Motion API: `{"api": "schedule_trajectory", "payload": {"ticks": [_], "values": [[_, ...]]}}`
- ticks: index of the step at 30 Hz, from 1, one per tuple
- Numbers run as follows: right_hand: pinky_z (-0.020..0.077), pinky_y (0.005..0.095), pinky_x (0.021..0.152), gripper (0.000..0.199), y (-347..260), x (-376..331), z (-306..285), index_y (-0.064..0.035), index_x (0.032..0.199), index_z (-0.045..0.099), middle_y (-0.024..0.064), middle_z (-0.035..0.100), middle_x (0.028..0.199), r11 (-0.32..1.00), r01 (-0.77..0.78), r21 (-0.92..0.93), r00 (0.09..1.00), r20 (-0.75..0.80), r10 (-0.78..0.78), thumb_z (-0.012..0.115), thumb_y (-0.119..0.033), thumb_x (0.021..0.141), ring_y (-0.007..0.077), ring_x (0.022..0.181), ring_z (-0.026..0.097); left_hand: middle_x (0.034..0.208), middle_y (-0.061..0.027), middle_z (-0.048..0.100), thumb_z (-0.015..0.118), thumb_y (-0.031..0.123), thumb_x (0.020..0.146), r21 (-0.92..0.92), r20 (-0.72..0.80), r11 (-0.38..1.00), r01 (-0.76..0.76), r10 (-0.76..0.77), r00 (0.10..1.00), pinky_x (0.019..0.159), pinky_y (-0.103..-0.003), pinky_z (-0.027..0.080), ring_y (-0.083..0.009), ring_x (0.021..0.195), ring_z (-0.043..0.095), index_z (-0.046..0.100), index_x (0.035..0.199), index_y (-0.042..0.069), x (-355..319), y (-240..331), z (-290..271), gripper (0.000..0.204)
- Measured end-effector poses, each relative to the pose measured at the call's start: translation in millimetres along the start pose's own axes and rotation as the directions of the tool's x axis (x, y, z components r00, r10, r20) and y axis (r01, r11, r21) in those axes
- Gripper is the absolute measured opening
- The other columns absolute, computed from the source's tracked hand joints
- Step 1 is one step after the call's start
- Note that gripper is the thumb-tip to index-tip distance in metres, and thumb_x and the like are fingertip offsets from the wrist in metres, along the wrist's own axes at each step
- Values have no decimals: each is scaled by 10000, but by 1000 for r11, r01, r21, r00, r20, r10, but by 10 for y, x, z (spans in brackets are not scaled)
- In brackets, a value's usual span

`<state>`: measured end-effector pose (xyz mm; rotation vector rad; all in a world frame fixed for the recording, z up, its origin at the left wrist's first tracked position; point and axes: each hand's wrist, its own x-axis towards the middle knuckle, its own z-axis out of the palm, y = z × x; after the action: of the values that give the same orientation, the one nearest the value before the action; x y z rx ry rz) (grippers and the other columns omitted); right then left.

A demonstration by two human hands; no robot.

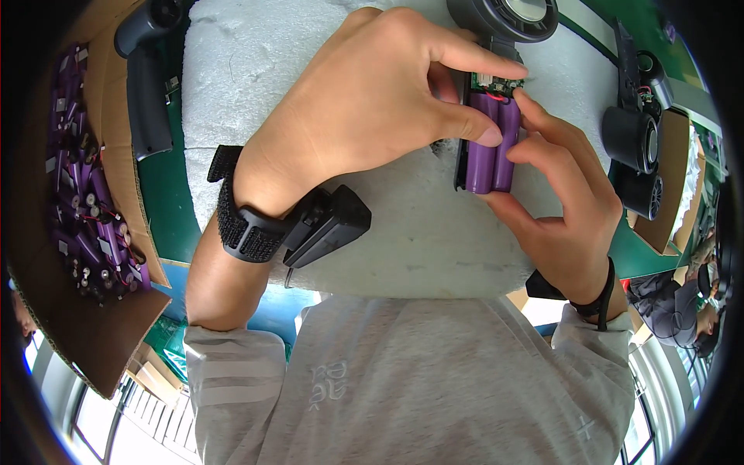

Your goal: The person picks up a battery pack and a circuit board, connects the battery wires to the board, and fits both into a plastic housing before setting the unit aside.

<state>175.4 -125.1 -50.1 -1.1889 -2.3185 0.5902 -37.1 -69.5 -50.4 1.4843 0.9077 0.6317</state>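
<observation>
A black handheld fan-like device lies on the foam pad, its round head [525,17] at the top and its handle open toward me. Inside the handle sits a purple battery pack [482,164] of two cells side by side, below a green circuit board [508,84] with a short red wire. My left hand [372,93] grips the device from the left, its thumb on the battery pack and its index finger reaching over the board. From the right, my right hand [570,174] closes around the pack, thumb at its lower end and fingers along its right side.
A cardboard box [116,167] of purple battery packs stands at left, beside a black device [147,101]. White foam [232,85] covers the work surface over a green mat [167,209]. More black devices [632,139] and a carton [666,225] lie at right. Another person [670,306] sits beyond.
</observation>
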Motion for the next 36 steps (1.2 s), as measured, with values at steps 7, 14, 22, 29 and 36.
{"api": "schedule_trajectory", "payload": {"ticks": [7,14,22,29,36], "values": [[542,342,841,516,60,18,57,-25,1007,576,167,562,1257,996,-37,79,999,1,37,832,25,562,264,1000,632,917,-74,701,753,-25,777,-17,45,981,191,-190,981,690,-219,518,-90,807,628,637,1219,33,39,36,-1,460],[529,376,838,622,120,106,88,-42,1092,533,137,522,1219,984,-128,121,991,44,123,829,21,549,276,1050,597,995,-99,710,745,-27,787,-78,-3,992,98,-98,995,701,-205,508,-80,811,626,639,1217,36,38,-10,24,448],[515,382,865,712,107,318,-59,-34,1188,560,130,541,1181,985,-71,158,997,45,65,860,-65,542,278,1056,586,793,-16,691,798,6,705,174,-161,984,49,-21,987,594,-215,460,-59,630,524,719,1129,147,40,-69,13,455],[513,393,865,728,16,280,-210,8,1192,617,134,547,1195,996,80,29,995,51,-81,873,-154,530,291,1028,589,794,-15,688,803,14,699,140,-182,988,-65,90,979,586,-229,448,-48,632,525,722,1124,161,16,142,-86,456],[508,414,873,728,-345,243,-287,22,1185,606,139,547,1216,967,167,-194,986,47,-161,861,-174,532,319,1091,554,859,-110,701,801,50,671,173,-115,984,-35,56,992,690,-344,528,-252,729,665,725,1077,130,-163,406,-154,421]]}}
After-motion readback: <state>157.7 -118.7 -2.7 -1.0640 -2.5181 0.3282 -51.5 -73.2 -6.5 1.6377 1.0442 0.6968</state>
